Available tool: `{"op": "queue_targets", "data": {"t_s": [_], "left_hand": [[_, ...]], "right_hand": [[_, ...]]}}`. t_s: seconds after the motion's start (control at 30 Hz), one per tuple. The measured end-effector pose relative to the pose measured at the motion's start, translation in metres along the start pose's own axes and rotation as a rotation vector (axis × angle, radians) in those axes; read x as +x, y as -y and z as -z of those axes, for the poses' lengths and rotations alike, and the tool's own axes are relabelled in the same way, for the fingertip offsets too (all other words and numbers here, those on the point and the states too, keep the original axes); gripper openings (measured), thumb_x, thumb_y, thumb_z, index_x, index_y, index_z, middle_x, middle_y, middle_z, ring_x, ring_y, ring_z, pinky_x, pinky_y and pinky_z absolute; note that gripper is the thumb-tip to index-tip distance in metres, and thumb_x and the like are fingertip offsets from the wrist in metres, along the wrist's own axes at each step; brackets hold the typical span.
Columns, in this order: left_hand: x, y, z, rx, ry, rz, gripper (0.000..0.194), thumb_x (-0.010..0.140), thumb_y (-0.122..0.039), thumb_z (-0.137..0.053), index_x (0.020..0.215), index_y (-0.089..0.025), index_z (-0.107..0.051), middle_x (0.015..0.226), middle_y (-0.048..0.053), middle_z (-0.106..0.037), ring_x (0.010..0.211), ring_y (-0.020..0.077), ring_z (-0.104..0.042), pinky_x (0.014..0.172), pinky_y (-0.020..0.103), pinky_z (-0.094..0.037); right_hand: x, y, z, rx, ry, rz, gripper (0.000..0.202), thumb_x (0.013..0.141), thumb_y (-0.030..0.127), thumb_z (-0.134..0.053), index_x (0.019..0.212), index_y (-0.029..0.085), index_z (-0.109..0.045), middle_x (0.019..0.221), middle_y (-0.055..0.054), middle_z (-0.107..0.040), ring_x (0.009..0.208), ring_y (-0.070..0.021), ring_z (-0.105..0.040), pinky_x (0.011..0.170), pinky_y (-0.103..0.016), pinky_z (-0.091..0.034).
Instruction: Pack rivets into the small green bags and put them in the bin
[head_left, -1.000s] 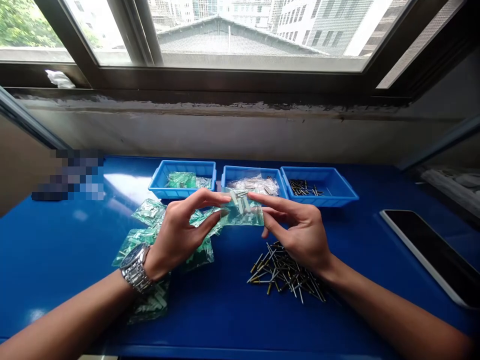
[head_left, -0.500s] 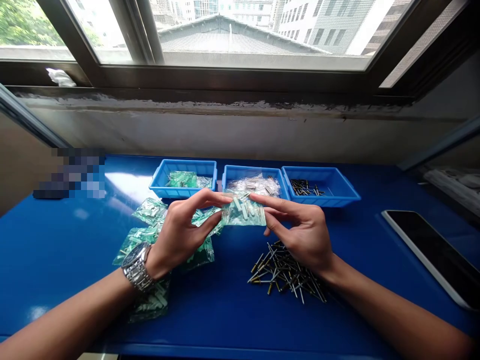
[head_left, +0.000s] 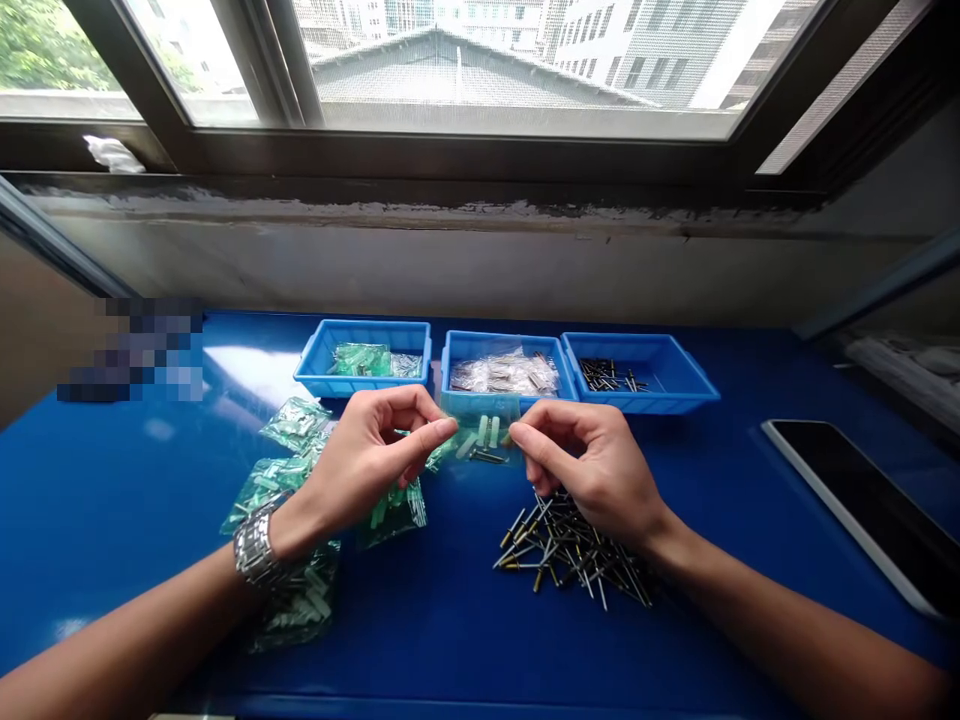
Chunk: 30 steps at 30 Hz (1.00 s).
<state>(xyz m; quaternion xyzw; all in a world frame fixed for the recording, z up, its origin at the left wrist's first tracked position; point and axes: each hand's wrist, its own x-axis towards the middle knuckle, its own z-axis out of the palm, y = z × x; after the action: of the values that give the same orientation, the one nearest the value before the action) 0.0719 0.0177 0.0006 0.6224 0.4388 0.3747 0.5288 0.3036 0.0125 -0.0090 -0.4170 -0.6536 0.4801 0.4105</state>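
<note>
Left hand: the left hand [head_left: 379, 450], a metal watch [head_left: 256, 548] at its wrist, pinches the left edge of a small greenish bag between thumb and curled fingers.
Right hand: the right hand [head_left: 596, 455] pinches the bag's right edge, fingers curled behind the thumb.
Held bag: the small greenish bag [head_left: 484, 430] is raised between both hands, in front of the middle bin [head_left: 506, 396]; pale green pieces and slim metal pieces show inside.
Left side: green packets [head_left: 289, 595] lie around and beneath the left forearm.
Near right: a loose pile of rivets [head_left: 574, 550] lies below the right hand; a phone [head_left: 855, 510] lies farther right.
Far side: three blue bins stand in a row.
</note>
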Motion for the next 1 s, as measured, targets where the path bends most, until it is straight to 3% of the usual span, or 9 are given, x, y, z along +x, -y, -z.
{"op": "queue_targets", "data": {"t_s": [0.23, 0.43, 0.6, 0.67, 0.77, 0.87, 1.0], "left_hand": [[-0.001, 0.003, 0.001, -0.02, 0.02, 0.009, 0.031, 0.093, -0.04, -0.07, 0.076, -0.016, -0.061, 0.052, -0.004, -0.054, 0.042, 0.0075, -0.047, 0.042, 0.018, -0.039], [-0.002, 0.004, 0.0, -0.002, -0.002, -0.014, 0.031, 0.093, -0.039, -0.071, 0.076, -0.015, -0.061, 0.051, -0.003, -0.055, 0.042, 0.0071, -0.047, 0.041, 0.017, -0.039], [-0.005, 0.004, -0.002, 0.078, -0.042, -0.098, 0.022, 0.095, -0.034, -0.069, 0.083, -0.016, -0.063, 0.055, -0.002, -0.064, 0.044, 0.0097, -0.057, 0.043, 0.019, -0.047], [-0.005, 0.005, -0.002, 0.132, -0.055, -0.177, 0.017, 0.096, -0.031, -0.069, 0.087, -0.017, -0.066, 0.068, 0.002, -0.073, 0.056, 0.0132, -0.068, 0.05, 0.021, -0.055], [-0.005, 0.007, -0.001, 0.231, -0.103, -0.295, 0.008, 0.096, -0.025, -0.068, 0.098, -0.018, -0.07, 0.095, 0.007, -0.078, 0.086, 0.0195, -0.077, 0.073, 0.03, -0.066], [-0.004, 0.01, 0.0, 0.299, -0.153, -0.37, 0.015, 0.095, -0.021, -0.068, 0.11, -0.02, -0.069, 0.112, 0.007, -0.077, 0.107, 0.0221, -0.075, 0.095, 0.041, -0.064], [-0.003, 0.013, 0.002, 0.306, -0.147, -0.415, 0.023, 0.096, -0.019, -0.067, 0.119, -0.024, -0.065, 0.121, 0.005, -0.074, 0.117, 0.0193, -0.07, 0.105, 0.039, -0.059]], "right_hand": [[0.003, -0.006, 0.001, -0.042, -0.011, 0.021, 0.018, 0.092, 0.03, -0.072, 0.079, 0.018, -0.075, 0.058, 0.001, -0.066, 0.045, -0.0106, -0.06, 0.044, -0.022, -0.051], [0.001, -0.008, 0.001, 0.016, -0.032, 0.021, 0.017, 0.093, 0.032, -0.073, 0.103, 0.02, -0.08, 0.056, 0.002, -0.067, 0.038, -0.0089, -0.057, 0.037, -0.02, -0.047], [0.0, -0.007, -0.001, 0.086, -0.036, 0.064, 0.012, 0.093, 0.028, -0.073, 0.099, 0.02, -0.08, 0.066, 0.0, -0.074, 0.041, -0.0115, -0.065, 0.037, -0.021, -0.052], [0.0, -0.007, 0.0, 0.055, -0.061, 0.1, 0.012, 0.093, 0.026, -0.073, 0.1, 0.02, -0.081, 0.078, -0.003, -0.078, 0.048, -0.0138, -0.071, 0.042, -0.023, -0.057], [0.0, -0.007, 0.001, -0.024, -0.103, 0.142, 0.018, 0.093, 0.024, -0.073, 0.108, 0.022, -0.081, 0.093, -0.006, -0.081, 0.061, -0.0175, -0.076, 0.049, -0.027, -0.062], [0.0, -0.006, 0.001, -0.092, -0.134, 0.183, 0.026, 0.092, 0.022, -0.071, 0.117, 0.027, -0.078, 0.108, -0.006, -0.08, 0.067, -0.0171, -0.076, 0.057, -0.03, -0.066], [0.0, -0.005, 0.0, -0.108, -0.148, 0.204, 0.033, 0.092, 0.019, -0.071, 0.122, 0.031, -0.075, 0.117, -0.002, -0.078, 0.064, -0.0135, -0.072, 0.057, -0.029, -0.066]]}}
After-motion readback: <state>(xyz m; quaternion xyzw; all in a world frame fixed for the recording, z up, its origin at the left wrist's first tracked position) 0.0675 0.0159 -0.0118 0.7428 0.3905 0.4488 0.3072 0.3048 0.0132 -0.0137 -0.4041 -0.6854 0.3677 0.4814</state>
